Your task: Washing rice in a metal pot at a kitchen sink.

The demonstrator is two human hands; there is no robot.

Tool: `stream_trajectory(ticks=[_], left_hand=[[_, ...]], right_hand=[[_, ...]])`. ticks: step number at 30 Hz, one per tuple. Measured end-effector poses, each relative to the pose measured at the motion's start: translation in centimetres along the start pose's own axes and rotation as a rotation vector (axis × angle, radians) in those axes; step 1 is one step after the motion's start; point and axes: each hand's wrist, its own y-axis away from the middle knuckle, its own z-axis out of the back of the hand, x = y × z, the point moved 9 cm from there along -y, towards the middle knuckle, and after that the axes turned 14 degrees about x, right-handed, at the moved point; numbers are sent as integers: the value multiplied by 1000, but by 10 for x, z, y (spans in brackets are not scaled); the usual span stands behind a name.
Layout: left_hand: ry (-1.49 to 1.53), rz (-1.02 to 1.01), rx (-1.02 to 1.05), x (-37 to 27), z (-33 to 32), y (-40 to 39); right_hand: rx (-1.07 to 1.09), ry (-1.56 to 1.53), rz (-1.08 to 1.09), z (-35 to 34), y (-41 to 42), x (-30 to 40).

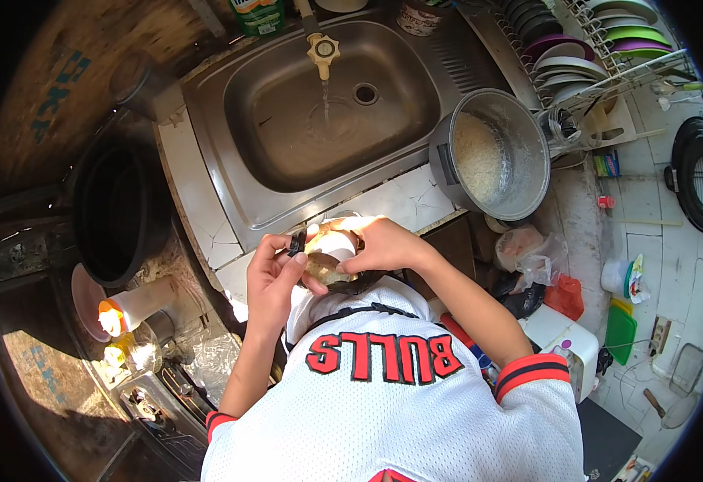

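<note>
Close to my chest, at the counter's front edge, both hands are on a small round object with a brownish disc-like face and a dark rim. A white curved part shows between the hands; glare and fingers hide what kind of object it is. My left hand grips the left side, its thumb and fingers by a black piece. From the right, my right hand curls over the top with its thumb on the near side. Beyond them, water runs from the tap into the stainless steel sink.
A metal pot containing rice grains stands right of the sink. Further right, a wire dish rack holds several plates. At left are a large black tub, a plastic pitcher and a gas stove. Plastic bags lie below right.
</note>
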Motion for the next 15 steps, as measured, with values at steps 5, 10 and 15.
stream_trajectory(ticks=[5,10,15], left_hand=[[11,17,12,2,-4,-2],[-26,22,12,2,-7,-5],[-23,28,21,3,-9,-7]], right_hand=[[39,-352,39,2,21,-24],[12,-736,205,10,44,-23],[-42,-909,233,19,64,-28]])
